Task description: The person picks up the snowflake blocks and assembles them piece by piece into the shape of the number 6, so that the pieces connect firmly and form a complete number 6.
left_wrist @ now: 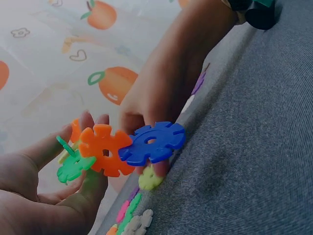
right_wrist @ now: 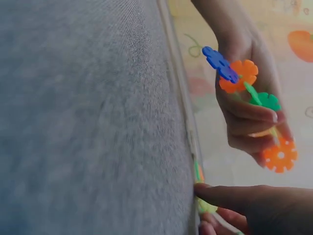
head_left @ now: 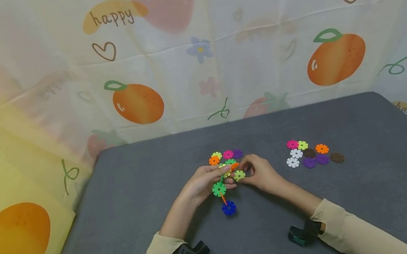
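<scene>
My left hand [head_left: 202,183] grips a chain of interlocked plastic snowflake discs, held above the grey table. A blue disc [head_left: 229,208] hangs at the near end, slotted into an orange disc [left_wrist: 104,142] that is edge-on in the head view. Green discs [head_left: 219,189] follow, and another orange disc [right_wrist: 280,155] forms the far end, beyond the fingers. A yellowish piece between the fingers is partly hidden. My right hand [head_left: 261,172] pinches a loose yellow-green disc [head_left: 239,175] low near the tabletop, just right of the chain.
Behind the hands lies a group of loose discs, among them an orange one [head_left: 214,160], a pink one [head_left: 228,154] and a purple one [head_left: 237,153]. Further right is another scatter with white [head_left: 293,162], purple [head_left: 322,159] and brown [head_left: 337,158] discs. A printed cloth [head_left: 181,94] hangs behind the table.
</scene>
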Tool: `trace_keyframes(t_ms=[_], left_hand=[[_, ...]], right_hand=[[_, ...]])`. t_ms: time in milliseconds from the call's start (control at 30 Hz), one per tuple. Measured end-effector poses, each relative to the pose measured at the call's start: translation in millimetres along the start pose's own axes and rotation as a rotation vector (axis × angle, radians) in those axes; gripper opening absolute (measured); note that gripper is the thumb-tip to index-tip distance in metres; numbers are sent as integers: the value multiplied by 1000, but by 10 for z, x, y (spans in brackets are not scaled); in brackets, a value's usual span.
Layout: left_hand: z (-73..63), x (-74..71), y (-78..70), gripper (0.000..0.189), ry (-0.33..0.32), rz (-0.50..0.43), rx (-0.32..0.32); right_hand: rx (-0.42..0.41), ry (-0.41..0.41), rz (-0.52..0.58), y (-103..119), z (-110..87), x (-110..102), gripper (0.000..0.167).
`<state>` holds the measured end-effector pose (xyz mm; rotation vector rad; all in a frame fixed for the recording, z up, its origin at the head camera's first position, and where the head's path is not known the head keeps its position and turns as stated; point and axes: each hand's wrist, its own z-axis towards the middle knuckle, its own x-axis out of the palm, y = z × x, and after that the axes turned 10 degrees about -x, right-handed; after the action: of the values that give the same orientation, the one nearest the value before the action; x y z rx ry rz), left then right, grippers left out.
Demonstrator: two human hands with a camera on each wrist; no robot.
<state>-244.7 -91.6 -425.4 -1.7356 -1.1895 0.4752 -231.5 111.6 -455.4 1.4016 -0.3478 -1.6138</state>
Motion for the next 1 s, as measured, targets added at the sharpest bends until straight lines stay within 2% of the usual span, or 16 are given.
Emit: trace_keyframes(t_ms=[200,300,433,567,767,1000], left_hand=[[11,-1,-2,44,-22,8,-24],[13,7,-5,44,-39,17,-36],[-4,25,-25,38,-46,-2,-58],[-26,36,-49,32,-30,-22,-67],[-42,49,-63,34,-5,-15,-87],[-50,61,-59,31,15,29,-75]], right_hand=[[54,-22,158,-40,-139,-101,20],[121,-34,310,-18,-211,-178,20],[235,-62,546,86,-256,-299,30],[299,-62,690,209,-256,-405,35],[361,-72,777,283,-254,-473,24],[347,-50,778,273,-264,-465,24]])
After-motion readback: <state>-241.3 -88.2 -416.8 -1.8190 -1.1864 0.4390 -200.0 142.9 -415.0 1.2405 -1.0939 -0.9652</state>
